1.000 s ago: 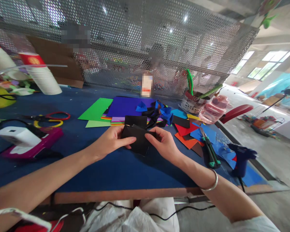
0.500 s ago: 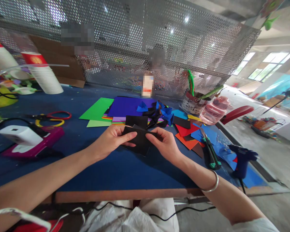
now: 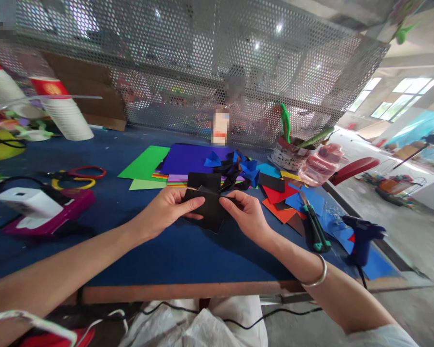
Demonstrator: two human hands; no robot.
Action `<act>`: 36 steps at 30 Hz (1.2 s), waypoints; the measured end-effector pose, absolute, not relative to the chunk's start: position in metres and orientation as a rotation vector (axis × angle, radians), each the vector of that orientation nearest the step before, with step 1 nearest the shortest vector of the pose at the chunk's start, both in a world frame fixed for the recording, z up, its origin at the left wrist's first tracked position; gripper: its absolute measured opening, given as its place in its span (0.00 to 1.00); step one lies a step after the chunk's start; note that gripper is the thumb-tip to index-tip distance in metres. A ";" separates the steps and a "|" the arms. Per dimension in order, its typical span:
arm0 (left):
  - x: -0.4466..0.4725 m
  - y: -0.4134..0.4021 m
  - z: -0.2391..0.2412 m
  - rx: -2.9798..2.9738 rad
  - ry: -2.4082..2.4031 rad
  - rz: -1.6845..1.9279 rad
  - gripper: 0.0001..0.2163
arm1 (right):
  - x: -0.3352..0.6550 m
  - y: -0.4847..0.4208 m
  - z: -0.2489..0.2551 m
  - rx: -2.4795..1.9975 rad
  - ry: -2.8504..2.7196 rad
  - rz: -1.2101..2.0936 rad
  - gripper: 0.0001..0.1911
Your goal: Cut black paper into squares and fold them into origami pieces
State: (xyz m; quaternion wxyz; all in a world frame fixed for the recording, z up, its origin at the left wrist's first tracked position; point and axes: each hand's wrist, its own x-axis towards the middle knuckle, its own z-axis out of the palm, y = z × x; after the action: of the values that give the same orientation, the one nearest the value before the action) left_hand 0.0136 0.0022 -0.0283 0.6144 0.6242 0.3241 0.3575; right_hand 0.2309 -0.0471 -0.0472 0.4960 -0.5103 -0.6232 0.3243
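Between both hands I hold a piece of black paper (image 3: 211,204) just above the blue table. My left hand (image 3: 171,209) pinches its left side, thumb on top. On the right side, my right hand (image 3: 249,212) grips it between thumb and fingers. Behind the held sheet lies more black paper (image 3: 204,180). Beyond that, a small heap of folded blue and black paper pieces (image 3: 249,171) rests partly on a purple sheet (image 3: 188,158). Fingertips under the black paper are partly hidden.
Green paper (image 3: 146,163) lies left of the stack. Scissors (image 3: 75,179) and a magenta power strip (image 3: 58,217) are farther left. On the right are loose coloured sheets, a utility knife (image 3: 314,224), a glue gun (image 3: 363,241) and a pink bottle (image 3: 320,165). A perforated metal screen (image 3: 188,62) stands behind.
Almost nothing differs. My right thumb has shifted very slightly to the right on the black paper, and both hands keep their hold.
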 end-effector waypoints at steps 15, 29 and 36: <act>0.015 0.000 -0.027 1.402 0.761 0.817 0.24 | 0.230 -0.049 -0.045 -1.244 -1.513 0.760 0.20; 0.015 0.000 -0.028 1.400 0.775 0.824 0.24 | 0.230 -0.048 -0.046 -1.243 -1.507 0.758 0.19; 0.015 0.000 -0.028 1.443 0.801 0.816 0.24 | 0.230 -0.048 -0.047 -1.222 -1.511 0.744 0.18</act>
State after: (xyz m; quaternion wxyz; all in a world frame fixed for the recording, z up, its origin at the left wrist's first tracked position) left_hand 0.0153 0.0004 -0.0281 0.6055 0.6237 0.3462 0.3528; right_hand 0.2301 -0.0481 -0.0466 0.5059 -0.5065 -0.6263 0.3086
